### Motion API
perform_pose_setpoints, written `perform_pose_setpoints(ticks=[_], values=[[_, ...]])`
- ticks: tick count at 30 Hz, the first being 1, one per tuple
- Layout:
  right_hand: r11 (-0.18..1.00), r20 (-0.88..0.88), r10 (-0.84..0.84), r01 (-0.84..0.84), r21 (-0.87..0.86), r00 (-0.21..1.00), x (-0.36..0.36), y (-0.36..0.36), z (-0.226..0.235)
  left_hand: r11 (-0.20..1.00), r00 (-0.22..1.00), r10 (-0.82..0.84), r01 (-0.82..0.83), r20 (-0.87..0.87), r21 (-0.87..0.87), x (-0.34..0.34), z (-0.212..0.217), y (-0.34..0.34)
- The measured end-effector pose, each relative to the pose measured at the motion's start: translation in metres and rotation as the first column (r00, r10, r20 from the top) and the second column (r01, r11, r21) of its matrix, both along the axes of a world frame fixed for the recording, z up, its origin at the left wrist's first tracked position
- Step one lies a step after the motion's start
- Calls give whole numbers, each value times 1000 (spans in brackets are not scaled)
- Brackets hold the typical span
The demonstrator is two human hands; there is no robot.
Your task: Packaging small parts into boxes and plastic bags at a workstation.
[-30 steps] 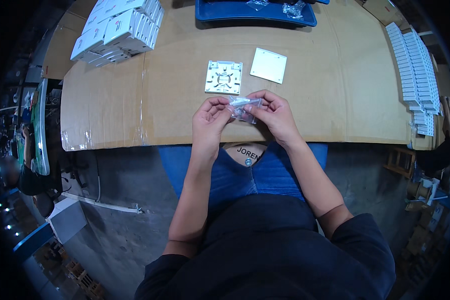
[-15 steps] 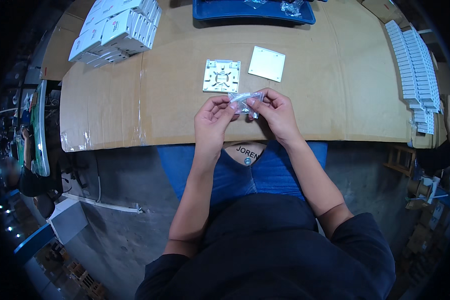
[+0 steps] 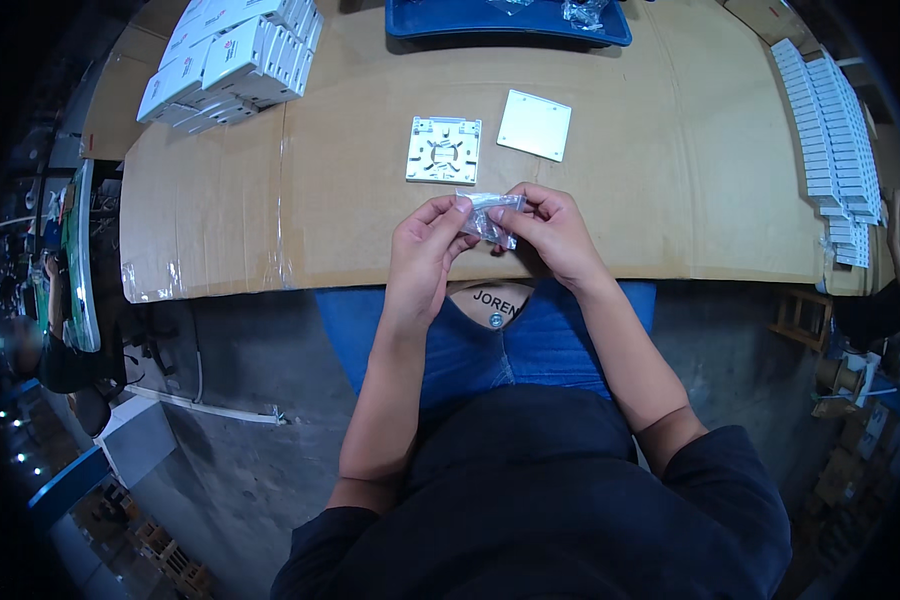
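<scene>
A small clear plastic bag (image 3: 488, 216) is pinched between both my hands just above the near edge of the cardboard-covered table (image 3: 670, 200). My left hand (image 3: 425, 245) grips its left end with thumb and fingers. On the bag's right end sits my right hand (image 3: 550, 228), fingers closed on it. Just beyond the bag lies a white square base plate with moulded ribs (image 3: 443, 150). A plain white square cover (image 3: 535, 125) lies to its right.
A stack of white boxes (image 3: 230, 55) sits at the far left of the table. A blue tray (image 3: 505, 18) with clear bags stands at the far edge. Rows of white flat parts (image 3: 832, 130) line the right side. Grey floor lies below the table.
Both hands stayed near the table's front edge and kept working the small bag between the fingers; the view shifted slightly. The plates on the table did not move.
</scene>
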State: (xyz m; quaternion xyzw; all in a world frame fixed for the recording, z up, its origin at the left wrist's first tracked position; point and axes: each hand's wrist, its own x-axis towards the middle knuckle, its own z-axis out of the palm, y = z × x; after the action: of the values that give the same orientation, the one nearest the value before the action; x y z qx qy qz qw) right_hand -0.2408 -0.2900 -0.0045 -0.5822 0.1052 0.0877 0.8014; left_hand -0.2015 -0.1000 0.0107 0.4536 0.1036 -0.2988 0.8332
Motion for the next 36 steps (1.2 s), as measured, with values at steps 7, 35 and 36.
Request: perform_pose_setpoints(ticks=[7, 35, 36], values=[[980, -30, -30, 36, 195, 999, -4, 0, 6, 998, 989, -42, 48, 143, -40, 2, -11, 10], [979, -68, 109, -96, 179, 992, 0, -17, 17, 916, 904, -309, 199, 294, 348, 12, 4, 22], [979, -69, 110, -97, 180, 992, -2, -17, 18, 928, 911, -300, 209, 282, 310, 12, 3, 23]])
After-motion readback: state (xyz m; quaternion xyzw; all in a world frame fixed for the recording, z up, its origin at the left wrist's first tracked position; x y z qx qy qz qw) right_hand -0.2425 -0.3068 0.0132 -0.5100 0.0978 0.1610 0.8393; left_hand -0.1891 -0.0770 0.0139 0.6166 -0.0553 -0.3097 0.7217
